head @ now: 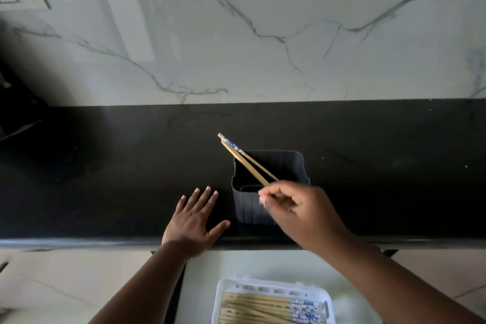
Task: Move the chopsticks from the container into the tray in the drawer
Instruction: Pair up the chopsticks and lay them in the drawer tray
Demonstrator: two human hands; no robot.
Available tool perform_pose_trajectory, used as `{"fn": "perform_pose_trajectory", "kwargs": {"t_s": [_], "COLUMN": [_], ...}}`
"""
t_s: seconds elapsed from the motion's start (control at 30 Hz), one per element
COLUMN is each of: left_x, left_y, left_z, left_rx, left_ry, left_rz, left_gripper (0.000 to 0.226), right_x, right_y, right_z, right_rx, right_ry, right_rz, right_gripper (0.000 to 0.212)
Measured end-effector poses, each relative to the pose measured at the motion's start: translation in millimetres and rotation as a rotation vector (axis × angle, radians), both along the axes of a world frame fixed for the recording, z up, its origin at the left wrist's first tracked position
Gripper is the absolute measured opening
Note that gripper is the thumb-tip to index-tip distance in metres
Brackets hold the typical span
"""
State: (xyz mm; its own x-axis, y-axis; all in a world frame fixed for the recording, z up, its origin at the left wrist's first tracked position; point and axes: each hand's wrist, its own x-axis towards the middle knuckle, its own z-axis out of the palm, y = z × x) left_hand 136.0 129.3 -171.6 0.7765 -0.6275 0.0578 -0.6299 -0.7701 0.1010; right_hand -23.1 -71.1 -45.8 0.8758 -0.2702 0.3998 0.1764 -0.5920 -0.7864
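From the head camera, the right hand is pinching two chopsticks by their thin ends, their blue-patterned tops slanting up-left over the dark container standing on the black counter. The left hand is lying flat beside it, fingers spread. Below, more chopsticks are lying in the white tray inside the open drawer.

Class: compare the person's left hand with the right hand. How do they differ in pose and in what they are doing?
The left hand lies flat, fingers spread, on the black stone countertop, holding nothing. The right hand is raised over the dark plastic container, fingers curled, pinching two wooden chopsticks with blue-patterned tops. Both reach in from below.
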Motion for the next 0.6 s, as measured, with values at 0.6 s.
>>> {"fn": "perform_pose_trajectory", "kwargs": {"t_s": [0.6], "left_x": [-3.6], "left_y": [-0.1], "left_z": [16.4], "left_rx": [-0.095], "left_ry": [0.058], "left_rz": [-0.065], "left_gripper": [0.086], "right_x": [111.2], "right_y": [-27.4], "right_z": [13.6], "right_rx": [-0.05], "right_ry": [0.75], "right_rz": [-0.205], "right_gripper": [0.009]}}
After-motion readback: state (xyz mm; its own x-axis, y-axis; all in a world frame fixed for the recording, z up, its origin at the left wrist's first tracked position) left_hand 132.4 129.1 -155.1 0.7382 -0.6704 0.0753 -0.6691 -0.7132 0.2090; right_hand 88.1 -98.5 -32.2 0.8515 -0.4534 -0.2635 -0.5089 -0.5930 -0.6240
